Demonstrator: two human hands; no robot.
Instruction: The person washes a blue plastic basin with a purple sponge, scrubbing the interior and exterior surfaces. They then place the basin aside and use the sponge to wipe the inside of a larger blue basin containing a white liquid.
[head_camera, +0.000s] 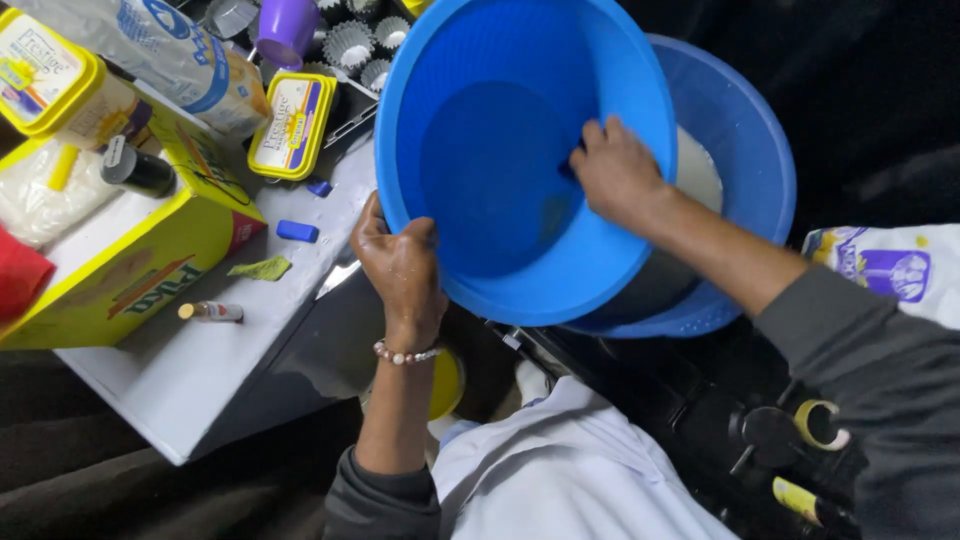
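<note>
My left hand (402, 265) grips the near rim of a large blue plastic bowl (480, 150), holding it tilted over a second blue bowl (745, 130) that lies behind and below it. My right hand (618, 172) reaches inside the tilted bowl, fingers closed on a small dark scraper that is mostly hidden by the hand. The lower bowl holds pale batter (700, 170), seen past the upper bowl's rim. A bead bracelet circles my left wrist.
A white table (190, 390) at left carries a yellow carton (150, 260), yellow margarine tubs (292, 125), a flour bag (170, 50), a purple cup (285, 28), fluted cake moulds (350, 42), a small bottle (210, 312). A black stove (760, 430) stands lower right, a printed bag (890, 270) at right.
</note>
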